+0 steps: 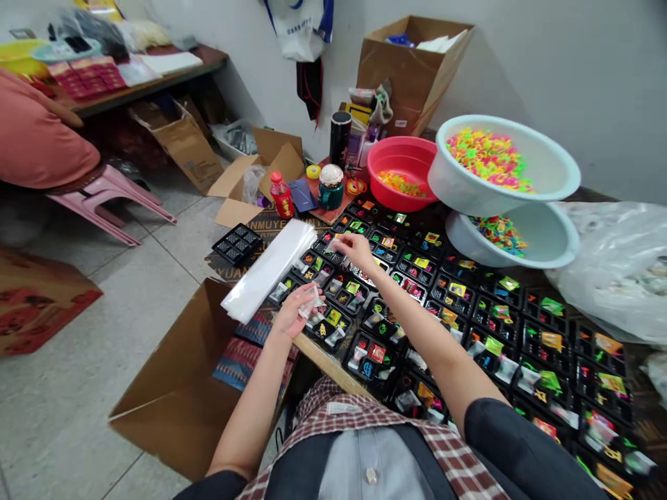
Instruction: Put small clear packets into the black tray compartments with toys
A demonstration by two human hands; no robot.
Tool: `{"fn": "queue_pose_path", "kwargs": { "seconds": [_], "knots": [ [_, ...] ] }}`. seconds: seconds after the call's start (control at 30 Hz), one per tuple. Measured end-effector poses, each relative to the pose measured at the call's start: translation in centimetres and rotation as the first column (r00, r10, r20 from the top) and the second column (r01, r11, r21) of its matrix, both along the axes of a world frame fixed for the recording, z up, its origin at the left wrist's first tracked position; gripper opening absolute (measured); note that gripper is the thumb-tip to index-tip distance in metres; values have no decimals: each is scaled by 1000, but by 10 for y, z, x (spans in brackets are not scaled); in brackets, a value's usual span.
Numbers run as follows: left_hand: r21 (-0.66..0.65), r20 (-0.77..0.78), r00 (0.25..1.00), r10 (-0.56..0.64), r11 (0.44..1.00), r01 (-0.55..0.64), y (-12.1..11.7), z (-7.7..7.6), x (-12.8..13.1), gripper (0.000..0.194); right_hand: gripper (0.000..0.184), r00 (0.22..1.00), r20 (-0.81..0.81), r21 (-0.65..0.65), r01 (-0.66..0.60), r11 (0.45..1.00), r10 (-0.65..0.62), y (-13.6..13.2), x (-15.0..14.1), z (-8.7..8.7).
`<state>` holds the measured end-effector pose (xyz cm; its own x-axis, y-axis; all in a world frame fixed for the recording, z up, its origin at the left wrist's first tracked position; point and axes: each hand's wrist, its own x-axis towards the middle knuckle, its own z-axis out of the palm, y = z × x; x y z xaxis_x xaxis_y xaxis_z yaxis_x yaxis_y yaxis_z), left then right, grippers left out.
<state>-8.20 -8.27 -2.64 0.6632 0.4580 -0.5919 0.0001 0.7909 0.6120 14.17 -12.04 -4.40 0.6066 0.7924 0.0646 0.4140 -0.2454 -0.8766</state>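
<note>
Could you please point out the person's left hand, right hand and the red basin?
Left hand (292,312): head view, middle of the hand.
Right hand (358,251): head view, back of the hand.
Red basin (399,157): head view, inner far wall.

The wall (526,69) of the room was plain and whitish, and a white and blue bag (302,35) hung on it. The floor (57,410) had pale grey tiles with thin dark joints. A wooden side table (211,61) stood by the wall, near a pink plastic stool (107,198), in soft light.
</note>
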Motion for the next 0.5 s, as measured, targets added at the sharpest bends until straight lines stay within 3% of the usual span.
{"fn": "queue_pose_path", "kwargs": {
  "seconds": [0.07,0.13,0.27,0.37,0.43,0.5],
  "knots": [
    [-39,12,998,57,998,-57,0,1,-3,29,24,988,132,-153,97,983,-77,2,16,-7],
    [-69,26,995,101,993,-99,0,1,-5,26,19,976,205,-237,121,964,-73,1,24,-12],
    [-83,13,990,142,987,-141,1,-2,-4,21,5,972,231,-274,114,955,-49,-4,18,-13],
    [-61,12,989,148,987,-147,2,-5,-3,21,25,960,269,-212,131,968,-71,-10,-1,-4],
    [-24,19,990,143,990,-142,2,-8,-2,22,31,981,193,-141,-2,990,30,-15,-21,4],
    [13,19,988,152,988,-152,1,-10,1,22,25,968,27,-81,-248,965,251,-20,-44,11]
  ]
}}
